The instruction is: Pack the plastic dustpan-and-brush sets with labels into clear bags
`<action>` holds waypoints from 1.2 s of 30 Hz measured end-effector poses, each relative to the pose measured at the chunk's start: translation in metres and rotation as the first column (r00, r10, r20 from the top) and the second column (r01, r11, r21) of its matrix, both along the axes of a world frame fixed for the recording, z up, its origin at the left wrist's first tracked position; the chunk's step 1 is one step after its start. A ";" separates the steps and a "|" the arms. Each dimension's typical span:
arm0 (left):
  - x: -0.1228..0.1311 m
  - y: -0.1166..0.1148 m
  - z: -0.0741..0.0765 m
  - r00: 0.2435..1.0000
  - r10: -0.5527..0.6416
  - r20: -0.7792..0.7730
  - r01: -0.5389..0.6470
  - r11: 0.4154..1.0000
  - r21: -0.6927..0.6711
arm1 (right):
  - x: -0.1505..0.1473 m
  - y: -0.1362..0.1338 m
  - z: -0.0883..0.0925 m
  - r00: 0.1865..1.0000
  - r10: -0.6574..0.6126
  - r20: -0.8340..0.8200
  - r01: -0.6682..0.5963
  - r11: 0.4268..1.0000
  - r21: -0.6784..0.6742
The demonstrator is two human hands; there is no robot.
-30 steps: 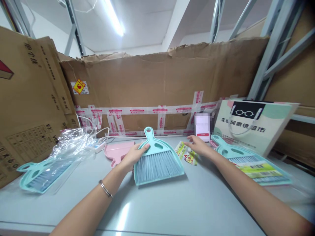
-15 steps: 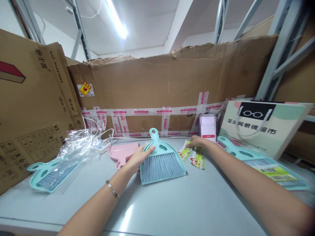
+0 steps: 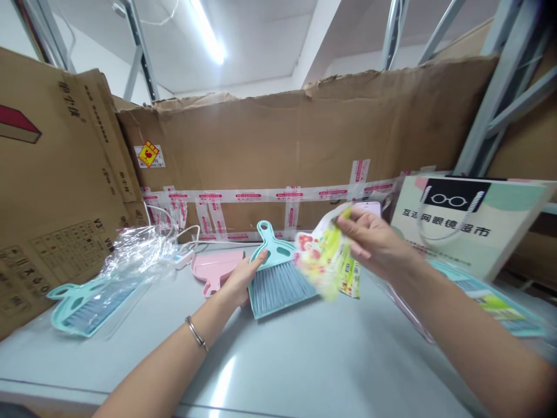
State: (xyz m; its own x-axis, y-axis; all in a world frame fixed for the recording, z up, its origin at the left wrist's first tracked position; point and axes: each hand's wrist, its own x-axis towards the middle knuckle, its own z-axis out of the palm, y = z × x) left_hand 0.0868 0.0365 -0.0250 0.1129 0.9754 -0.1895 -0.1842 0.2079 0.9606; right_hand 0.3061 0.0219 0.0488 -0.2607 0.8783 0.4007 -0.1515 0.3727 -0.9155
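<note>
My left hand (image 3: 243, 278) is closed on the left edge of a teal dustpan (image 3: 278, 253) with a grey-bristled hand brush (image 3: 281, 287) nested in it, thumb on top. My right hand (image 3: 374, 235) pinches a printed green-and-white label card (image 3: 324, 252) by its upper corner, held up over the right part of the dustpan set and blurred by motion. A second green label card (image 3: 350, 278) lies on the table just behind it. To the left of the set lies a pink dustpan (image 3: 217, 267), partly behind my left hand.
A plastic-wrapped teal brush set (image 3: 93, 307) lies at left, another teal set (image 3: 487, 296) at right under my forearm. A phone (image 3: 369, 207) leans at the back. A paper bag (image 3: 461, 226) stands at right; a cardboard box (image 3: 270, 145) walls the back of the table (image 3: 313, 360).
My right hand has picked up one label card from the table and brought it up and towards me. My left hand stays on the dustpan set, which has shifted slightly left.
</note>
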 end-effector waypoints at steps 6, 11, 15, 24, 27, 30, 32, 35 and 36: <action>0.001 0.001 0.000 0.995 -0.002 0.098 0.004 1.000 -0.014 | -0.032 0.016 -0.076 0.985 -0.107 0.137 0.125 0.983 -0.134; 0.002 -0.002 0.004 0.989 -0.058 0.136 0.050 0.997 0.060 | -0.040 0.019 -0.094 0.957 -0.237 0.169 0.256 0.961 -0.100; 0.001 -0.004 0.005 0.993 -0.101 0.057 0.094 0.989 0.111 | -0.039 0.017 -0.091 0.940 -0.275 0.200 0.298 0.950 -0.097; -0.006 0.000 0.002 0.991 -0.085 -0.106 0.106 0.972 0.210 | -0.033 0.016 -0.097 0.839 -0.535 0.094 0.534 0.844 0.036; -0.012 0.002 0.005 0.989 -0.117 -0.091 0.137 0.954 0.265 | -0.023 0.017 -0.089 0.676 -0.729 -0.105 0.735 0.678 0.019; -0.017 0.004 0.007 0.980 -0.181 -0.085 0.198 0.938 0.285 | -0.013 0.020 -0.083 0.909 -0.416 -0.013 0.400 0.882 -0.249; -0.020 0.006 0.005 0.973 -0.203 -0.112 0.226 0.934 0.275 | -0.010 0.021 -0.085 0.999 -0.018 0.037 0.032 0.909 -0.415; -0.022 0.010 0.000 0.968 -0.201 -0.151 0.234 0.940 0.247 | -0.012 0.020 -0.094 0.980 0.198 0.035 -0.154 0.850 -0.504; -0.023 0.011 -0.002 0.969 -0.198 -0.151 0.230 0.943 0.241 | -0.013 0.019 -0.097 0.980 0.198 0.026 -0.157 0.844 -0.512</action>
State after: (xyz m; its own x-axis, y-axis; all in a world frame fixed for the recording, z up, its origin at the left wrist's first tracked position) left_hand 0.0635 0.0480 -0.0268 0.3159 0.9481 0.0363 -0.0396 -0.0251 0.9989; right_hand 0.2931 0.0413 -0.0487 -0.4429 0.8894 -0.1129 -0.0937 -0.1711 -0.9808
